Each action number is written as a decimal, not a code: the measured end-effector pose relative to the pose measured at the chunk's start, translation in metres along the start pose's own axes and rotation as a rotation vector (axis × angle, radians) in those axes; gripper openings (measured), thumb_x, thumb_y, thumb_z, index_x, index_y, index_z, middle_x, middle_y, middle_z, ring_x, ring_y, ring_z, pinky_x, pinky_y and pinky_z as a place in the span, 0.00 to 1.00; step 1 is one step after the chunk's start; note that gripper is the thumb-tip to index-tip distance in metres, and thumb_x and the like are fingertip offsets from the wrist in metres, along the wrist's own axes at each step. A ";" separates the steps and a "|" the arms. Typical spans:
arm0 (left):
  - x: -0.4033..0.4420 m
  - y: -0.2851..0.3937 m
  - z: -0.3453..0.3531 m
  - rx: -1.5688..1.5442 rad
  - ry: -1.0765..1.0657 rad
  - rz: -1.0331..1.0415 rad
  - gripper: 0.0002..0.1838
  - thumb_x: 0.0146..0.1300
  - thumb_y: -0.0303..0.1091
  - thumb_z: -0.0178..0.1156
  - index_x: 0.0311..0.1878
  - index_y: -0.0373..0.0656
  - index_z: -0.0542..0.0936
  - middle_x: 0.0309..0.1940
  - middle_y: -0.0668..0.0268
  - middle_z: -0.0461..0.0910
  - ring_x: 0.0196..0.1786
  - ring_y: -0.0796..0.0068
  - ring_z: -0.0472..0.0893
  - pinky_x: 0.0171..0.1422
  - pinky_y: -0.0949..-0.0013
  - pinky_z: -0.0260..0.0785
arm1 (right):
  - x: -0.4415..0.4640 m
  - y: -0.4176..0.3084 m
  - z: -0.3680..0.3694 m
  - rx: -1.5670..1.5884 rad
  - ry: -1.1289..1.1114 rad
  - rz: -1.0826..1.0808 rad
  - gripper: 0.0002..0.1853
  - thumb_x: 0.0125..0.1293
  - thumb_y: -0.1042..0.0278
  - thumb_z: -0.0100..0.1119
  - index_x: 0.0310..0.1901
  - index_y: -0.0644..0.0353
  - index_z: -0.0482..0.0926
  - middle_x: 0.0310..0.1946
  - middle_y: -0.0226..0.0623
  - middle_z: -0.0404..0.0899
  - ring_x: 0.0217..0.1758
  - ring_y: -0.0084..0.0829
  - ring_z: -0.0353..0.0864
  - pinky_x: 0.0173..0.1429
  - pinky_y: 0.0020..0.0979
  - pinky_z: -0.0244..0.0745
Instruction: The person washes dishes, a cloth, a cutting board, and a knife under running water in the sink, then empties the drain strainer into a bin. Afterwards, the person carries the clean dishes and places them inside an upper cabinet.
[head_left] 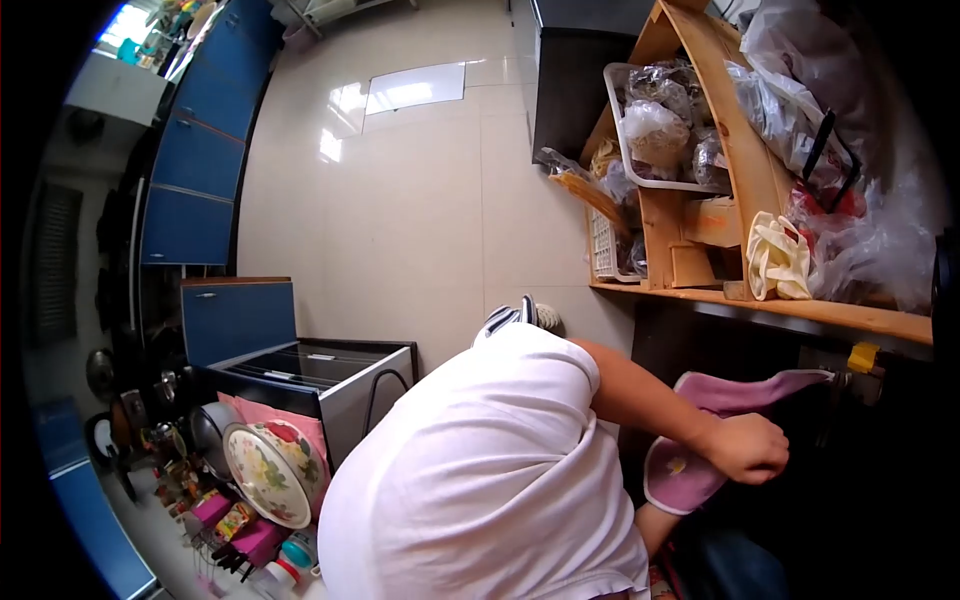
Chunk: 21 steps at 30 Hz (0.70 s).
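Observation:
My left hand (748, 449) is closed in a fist, with its knuckles toward the camera. Whatever lies inside its fingers is hidden. Pink cloth (683, 478) with a small white flower shows beside and behind the left wrist. Another part of the pink cloth stretches above the hand toward a metal fitting with a yellow piece (863, 356). Below the cloth a bit of my right forearm shows, while the right hand is hidden. A white shirt (480, 470) fills the lower middle.
A wooden shelf (735, 110) at the right holds a white basket (622, 125) of bagged goods, cream gloves (778, 258) and plastic bags. Blue cabinets (190, 225) line the left. A floral lid (268, 474) stands near a black-topped appliance (310, 362). Tiled floor (400, 210) lies between.

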<state>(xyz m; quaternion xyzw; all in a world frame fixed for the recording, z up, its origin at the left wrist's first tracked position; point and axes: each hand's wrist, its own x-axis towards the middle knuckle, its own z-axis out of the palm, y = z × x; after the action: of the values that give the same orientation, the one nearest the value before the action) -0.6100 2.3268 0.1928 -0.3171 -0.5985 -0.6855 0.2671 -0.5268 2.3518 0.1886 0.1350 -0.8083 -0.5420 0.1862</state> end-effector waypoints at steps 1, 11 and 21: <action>0.000 0.003 -0.009 0.094 -0.010 0.126 0.05 0.46 0.33 0.57 0.25 0.45 0.73 0.23 0.64 0.69 0.29 0.59 0.70 0.32 0.60 0.62 | 0.003 -0.002 -0.002 0.004 0.004 0.007 0.14 0.62 0.63 0.40 0.35 0.63 0.74 0.32 0.40 0.76 0.34 0.32 0.76 0.36 0.29 0.70; 0.007 0.000 -0.018 0.137 0.025 0.249 0.09 0.39 0.46 0.56 0.17 0.54 0.72 0.23 0.74 0.68 0.37 0.63 0.68 0.45 0.53 0.52 | 0.037 -0.017 0.009 0.336 0.020 0.072 0.14 0.62 0.63 0.40 0.35 0.63 0.75 0.30 0.38 0.75 0.33 0.31 0.75 0.36 0.29 0.70; -0.003 -0.027 -0.028 0.264 -0.630 0.100 0.15 0.40 0.43 0.58 0.31 0.46 0.77 0.35 0.61 0.72 0.45 0.60 0.69 0.55 0.53 0.53 | 0.011 -0.046 0.089 1.468 -0.055 0.463 0.15 0.61 0.62 0.41 0.35 0.63 0.75 0.28 0.35 0.74 0.32 0.30 0.75 0.36 0.29 0.70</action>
<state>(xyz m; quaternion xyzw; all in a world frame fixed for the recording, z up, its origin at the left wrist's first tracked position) -0.6311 2.3025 0.1706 -0.5048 -0.7187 -0.4568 0.1411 -0.5757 2.4033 0.1176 0.0380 -0.9727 0.1830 0.1376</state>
